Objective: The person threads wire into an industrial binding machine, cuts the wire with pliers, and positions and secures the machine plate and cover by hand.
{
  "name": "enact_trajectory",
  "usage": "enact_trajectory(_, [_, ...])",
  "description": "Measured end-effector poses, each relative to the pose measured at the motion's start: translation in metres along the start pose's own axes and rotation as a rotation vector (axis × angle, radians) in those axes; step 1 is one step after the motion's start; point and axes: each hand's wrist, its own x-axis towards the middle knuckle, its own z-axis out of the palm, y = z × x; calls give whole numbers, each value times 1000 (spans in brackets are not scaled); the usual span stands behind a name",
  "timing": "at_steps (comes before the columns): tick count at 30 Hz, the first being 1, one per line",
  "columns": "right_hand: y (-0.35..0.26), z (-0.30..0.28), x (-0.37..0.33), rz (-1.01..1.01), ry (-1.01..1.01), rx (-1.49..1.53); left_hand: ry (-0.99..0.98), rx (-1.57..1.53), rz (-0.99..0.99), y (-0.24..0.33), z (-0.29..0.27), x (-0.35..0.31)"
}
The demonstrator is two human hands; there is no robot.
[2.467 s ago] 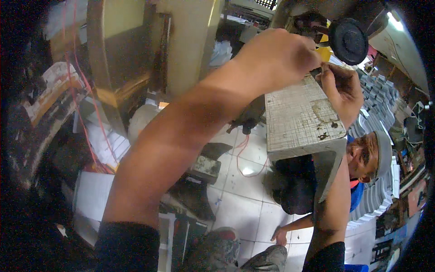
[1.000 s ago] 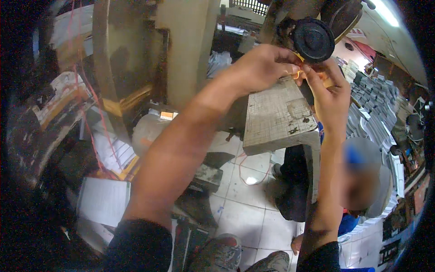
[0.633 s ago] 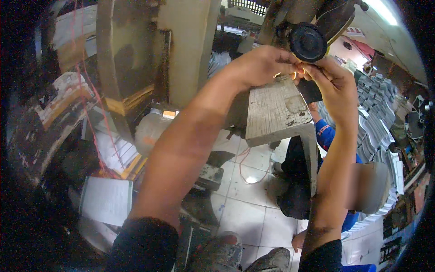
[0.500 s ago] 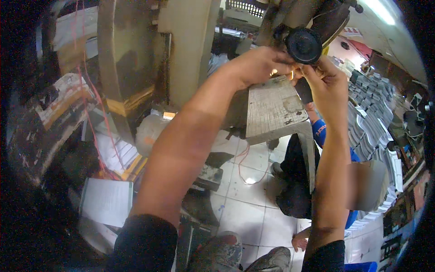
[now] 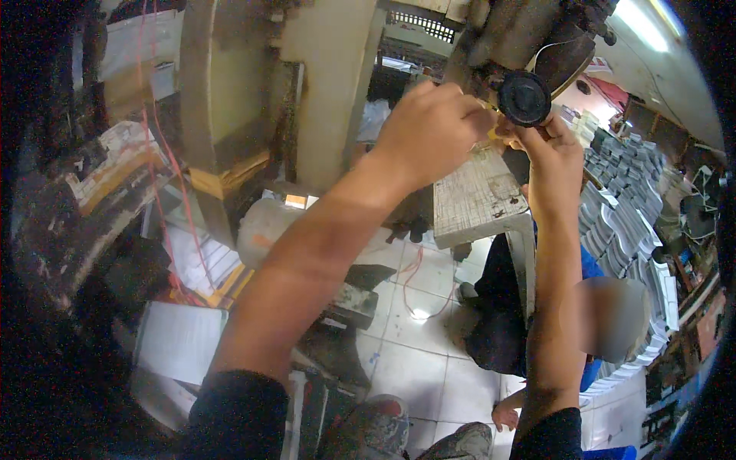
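both hands raised to a black round knob on a machine

the left hand [image 5: 429,130] is curled with its fingertips pinched together on a small yellow piece [image 5: 494,130] just left of and below the black round knob [image 5: 524,98]; the right hand [image 5: 553,157] sits directly under the knob, its fingers closed up against the same yellow piece, though what exactly the grip clamps cannot be told. the knob is fixed to the grimy machine [image 5: 529,34] above it. below the knob lies a worn grey surface [image 5: 475,195]. further below the knob, on the tiled floor [image 5: 418,360], another person [image 5: 552,322] in blue crouches. to the right of the knob stand stacks of grey sheets [image 5: 629,207].
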Motion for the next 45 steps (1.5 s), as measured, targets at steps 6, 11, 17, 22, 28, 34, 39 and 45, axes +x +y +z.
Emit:
enact_trajectory(6, [7, -8, 1, -388, -329, -103, -58, -320, -172, -9, -9, -10])
enact_trajectory(11, [9, -11, 11, -513, -381, -226, -416, -866, -388, -22, -13, -8])
enact_trajectory(17, [2, -5, 5, -662, -299, -362, -660, -1256, -533, -34, -13, 1])
enact_trajectory(22, [1, -1, 0, -735, -243, -314, -836, -1507, -694, -42, -7, 7])
enact_trajectory(28, [-2, -9, -7, -622, -241, -270, -878, -1563, -739, -37, -10, 13])
enact_trajectory(34, [9, -11, -8, -280, -208, 0, -348, -917, -489, -7, -10, 9])
enact_trajectory(39, [2, -5, -7, -213, -152, 105, 97, -156, 95, 5, -15, 6])
enact_trajectory(45, [-3, -6, -8, -94, -157, 191, 176, 73, 262, 9, -16, -1])
